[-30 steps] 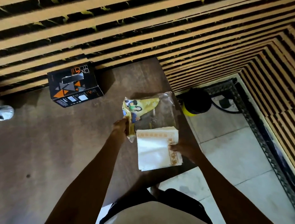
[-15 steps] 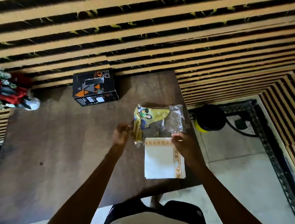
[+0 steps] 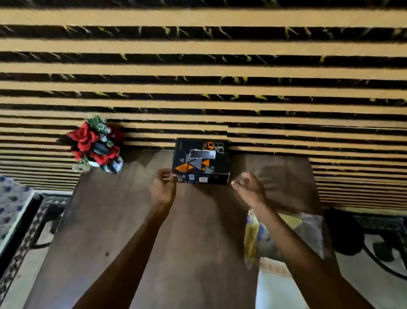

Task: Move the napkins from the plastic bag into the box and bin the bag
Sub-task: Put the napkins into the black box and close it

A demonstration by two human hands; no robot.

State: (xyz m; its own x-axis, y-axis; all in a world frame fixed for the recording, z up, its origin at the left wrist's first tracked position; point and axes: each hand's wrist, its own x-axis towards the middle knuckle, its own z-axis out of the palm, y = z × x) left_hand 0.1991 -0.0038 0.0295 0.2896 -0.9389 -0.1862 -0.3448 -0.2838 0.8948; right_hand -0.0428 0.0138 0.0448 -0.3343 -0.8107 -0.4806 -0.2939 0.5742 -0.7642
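Between the two hands sits the box (image 3: 201, 161), closed, at the table's (image 3: 124, 223) far edge against the slatted wall. Left hand (image 3: 163, 187) has its fingertips curled together at the box's near left corner, touching it. Right hand (image 3: 248, 187) is loosely curled just beside the near right corner, holding nothing. Behind the right forearm lie the bag (image 3: 308, 233) and napkins (image 3: 274, 289). Flowers (image 3: 95, 144) stand well left of the left hand.

Both arms outstretched; left hand (image 3: 163, 187) fingers curled, right hand (image 3: 248, 188) loosely cupped, empty.
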